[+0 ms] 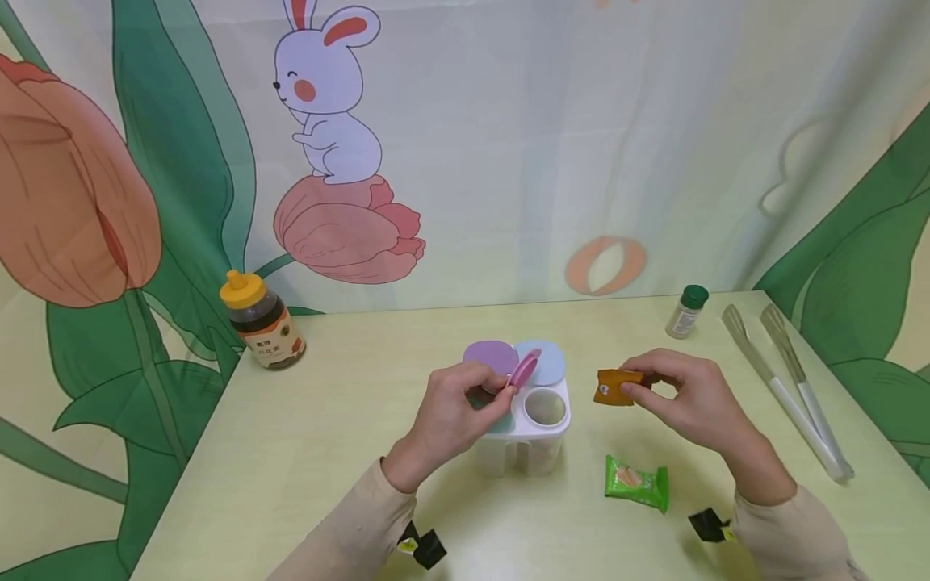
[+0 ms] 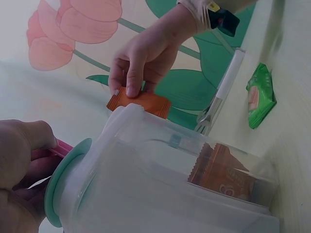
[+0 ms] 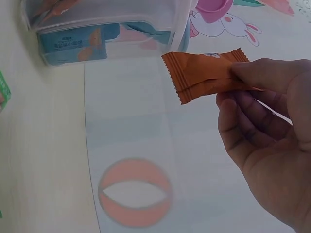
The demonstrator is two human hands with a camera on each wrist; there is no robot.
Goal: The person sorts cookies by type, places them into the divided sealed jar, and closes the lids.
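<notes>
A person sits at a pale yellow-green desk (image 1: 349, 452) with both hands over a clear plastic four-compartment container (image 1: 525, 440) at its centre. The left hand (image 1: 454, 411) pinches a pink lid (image 1: 523, 368) and holds it tilted up, so the round compartment just below it stands open. The purple lid (image 1: 488, 356) and the blue lid (image 1: 546, 361) lie flat and closed. The right hand (image 1: 690, 399), held apart from the left and just right of the container, pinches an orange snack packet (image 1: 614, 386) between thumb and fingers, above the desk and beside the open compartment.

The left wrist view looks through the container's clear wall and shows what the head view does not: another orange packet (image 2: 224, 172) already lying inside one compartment, and a teal lid (image 2: 60, 187) edge-on beside the left hand's fingers. The right wrist view shows the held packet's crimped end, and behind it blue-wrapped packets (image 3: 73, 43) inside the container.

A green snack packet (image 1: 638, 482) lies on the desk in front of the right hand. At the back left stands a honey bottle (image 1: 263, 321) with a yellow cap; at the back right a small jar (image 1: 686, 311) with a green cap. Two long utensils with white handles (image 1: 788, 391) lie along the right edge. A cartoon rabbit-and-tulip cloth (image 1: 334, 145) hangs behind.
</notes>
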